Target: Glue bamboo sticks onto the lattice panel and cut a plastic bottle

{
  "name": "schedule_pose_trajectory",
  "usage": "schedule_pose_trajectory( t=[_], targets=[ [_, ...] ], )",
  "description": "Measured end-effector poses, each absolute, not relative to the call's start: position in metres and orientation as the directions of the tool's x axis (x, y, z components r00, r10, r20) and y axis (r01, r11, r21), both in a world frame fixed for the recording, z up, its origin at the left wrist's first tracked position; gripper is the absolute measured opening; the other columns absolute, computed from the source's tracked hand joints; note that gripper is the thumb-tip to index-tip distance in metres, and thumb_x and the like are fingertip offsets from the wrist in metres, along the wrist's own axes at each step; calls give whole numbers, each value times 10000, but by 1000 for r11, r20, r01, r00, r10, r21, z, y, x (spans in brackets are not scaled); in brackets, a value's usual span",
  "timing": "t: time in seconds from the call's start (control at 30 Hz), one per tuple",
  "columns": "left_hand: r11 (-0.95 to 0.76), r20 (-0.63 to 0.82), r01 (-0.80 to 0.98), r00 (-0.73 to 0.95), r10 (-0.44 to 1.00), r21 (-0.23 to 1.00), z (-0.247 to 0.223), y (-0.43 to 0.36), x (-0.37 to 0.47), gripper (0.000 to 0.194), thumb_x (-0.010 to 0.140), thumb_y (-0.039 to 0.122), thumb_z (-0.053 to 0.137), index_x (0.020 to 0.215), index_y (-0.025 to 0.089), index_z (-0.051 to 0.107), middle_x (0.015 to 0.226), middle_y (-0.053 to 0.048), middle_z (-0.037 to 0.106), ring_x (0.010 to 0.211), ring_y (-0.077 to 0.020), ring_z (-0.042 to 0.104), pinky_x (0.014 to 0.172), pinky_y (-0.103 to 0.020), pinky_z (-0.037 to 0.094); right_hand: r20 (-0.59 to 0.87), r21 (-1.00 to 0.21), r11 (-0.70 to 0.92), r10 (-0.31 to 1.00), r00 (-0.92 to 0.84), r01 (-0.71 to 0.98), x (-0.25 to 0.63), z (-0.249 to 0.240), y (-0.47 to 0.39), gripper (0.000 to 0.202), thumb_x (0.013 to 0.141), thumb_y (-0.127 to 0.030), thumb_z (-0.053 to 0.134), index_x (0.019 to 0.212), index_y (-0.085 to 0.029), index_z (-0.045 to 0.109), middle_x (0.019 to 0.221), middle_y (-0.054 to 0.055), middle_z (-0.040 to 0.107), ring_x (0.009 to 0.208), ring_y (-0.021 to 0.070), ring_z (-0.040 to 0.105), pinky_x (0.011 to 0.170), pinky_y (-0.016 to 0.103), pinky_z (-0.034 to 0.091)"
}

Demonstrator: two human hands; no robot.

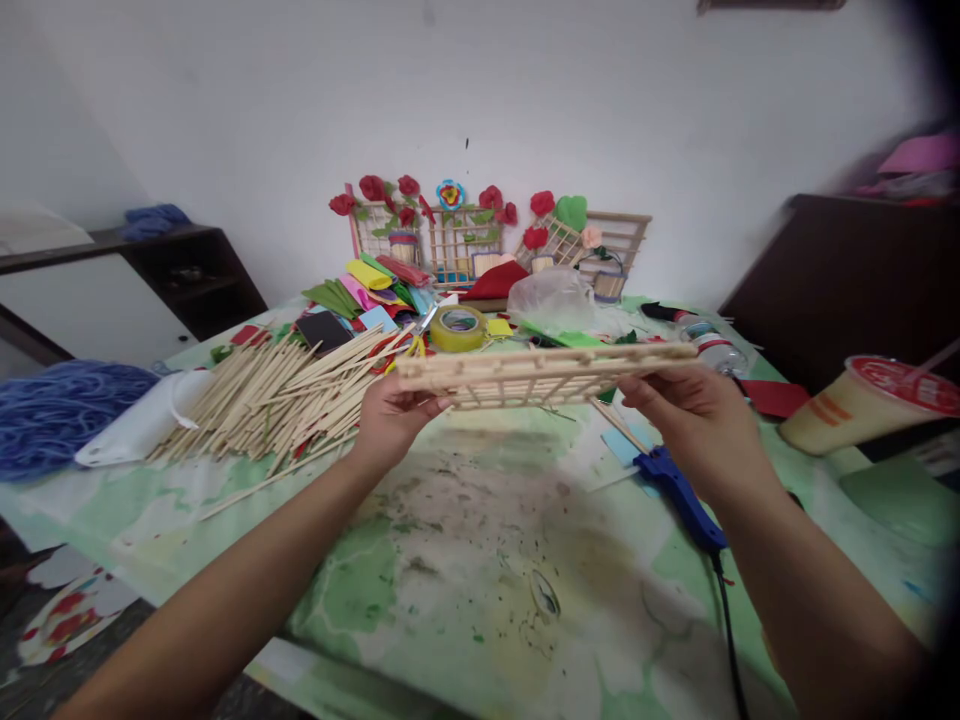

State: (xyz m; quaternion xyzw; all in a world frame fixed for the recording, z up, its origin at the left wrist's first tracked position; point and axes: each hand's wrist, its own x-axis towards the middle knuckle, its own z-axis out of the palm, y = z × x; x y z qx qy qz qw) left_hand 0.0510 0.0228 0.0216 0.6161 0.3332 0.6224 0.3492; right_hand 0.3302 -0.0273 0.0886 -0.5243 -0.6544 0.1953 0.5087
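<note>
Lattice (547, 378) raised flat toward twelve o'clock, my left hand (396, 415) and right hand (686, 415) pinching its ends, glue gun (682, 497) at three o'clock, sticks (262, 395) toward ten.

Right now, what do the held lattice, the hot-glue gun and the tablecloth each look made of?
Lattice: thin wooden sticks, probably unvarnished; pale and matte.
Glue gun: blue, moulded-looking body, likely plastic.
Tablecloth: green-and-white patterned sheet, perhaps plastic or fabric; the look leaves it open.
</note>
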Motion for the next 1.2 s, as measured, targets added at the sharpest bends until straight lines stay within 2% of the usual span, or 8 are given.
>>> schedule_pose_trajectory(
  t=[0.13, 0.27, 0.47, 0.57, 0.73, 0.97, 1.07, 1.2],
  targets=[
    [-693, 695, 204, 76, 715, 691, 26, 16, 48, 127, 694, 351, 721, 696, 228, 689, 881, -52, 728, 851, -210, 657, 836, -368, 509, 381, -841, 320, 923, 56, 437, 336, 80, -21, 256, 750, -292, 634, 992, -214, 659, 1034, 65, 678, 958, 240, 617, 817, 370, 482],
    [-772, 745, 334, 235, 624, 541, 25, 14, 45, 76, 748, 305, 668, 708, 248, 700, 892, -67, 733, 893, -203, 657, 880, -360, 487, 184, -978, 186, 983, -27, 97, 341, 76, -16, 359, 716, -265, 651, 1074, -238, 637, 1038, 58, 689, 936, 227, 653, 793, 365, 511],
    [-906, 853, 360, 378, 360, 222, 25, 17, 43, 129, 816, 161, 570, 766, 224, 671, 914, -53, 735, 882, -159, 671, 814, -309, 522, -90, -991, -105, 981, -171, -84, 357, 78, -12, 396, 606, -135, 594, 988, -185, 682, 913, 64, 726, 809, 204, 678, 703, 310, 526],
    [-939, 872, 341, 449, 196, 36, 24, 19, 44, 136, 806, 100, 556, 798, 204, 643, 906, -44, 733, 865, -139, 668, 774, -286, 535, -133, -976, -170, 960, -246, -135, 365, 77, -10, 474, 535, -65, 542, 981, -162, 670, 906, 74, 722, 767, 188, 669, 646, 263, 515],
    [-938, 825, 324, 558, 85, -123, 18, 18, 50, 123, 801, 95, 563, 856, 184, 629, 909, -62, 734, 888, -149, 670, 766, -284, 533, -159, -961, -197, 968, -196, -195, 373, 73, -6, 349, 592, -87, 538, 922, -169, 619, 804, 71, 701, 614, 171, 629, 498, 239, 473],
    [-932, 758, 264, 652, -17, -248, 19, 11, 54, 98, 831, 142, 568, 899, 169, 634, 928, -65, 737, 895, -170, 679, 744, -293, 530, -250, -966, -253, 966, -69, -53, 376, 69, -2, 305, 624, -83, 552, 908, -156, 633, 796, 77, 684, 659, 170, 631, 520, 225, 472],
    [-931, 706, 218, 706, -57, -293, 23, 5, 57, 112, 830, 160, 580, 926, 163, 638, 961, -63, 733, 904, -167, 678, 750, -286, 530, -279, -954, -279, 960, 16, 110, 377, 65, -1, 190, 730, -217, 610, 910, -167, 650, 810, 73, 676, 694, 169, 624, 547, 228, 478],
    [-930, 661, 157, 742, -111, -333, 30, -4, 63, 126, 846, 172, 557, 930, 152, 650, 949, -56, 736, 877, -159, 683, 748, -277, 535, -219, -929, -205, 976, -12, 307, 378, 59, 1, 257, 763, -383, 660, 907, -170, 651, 729, 24, 623, 588, 110, 536, 513, 204, 427]
  ],
)
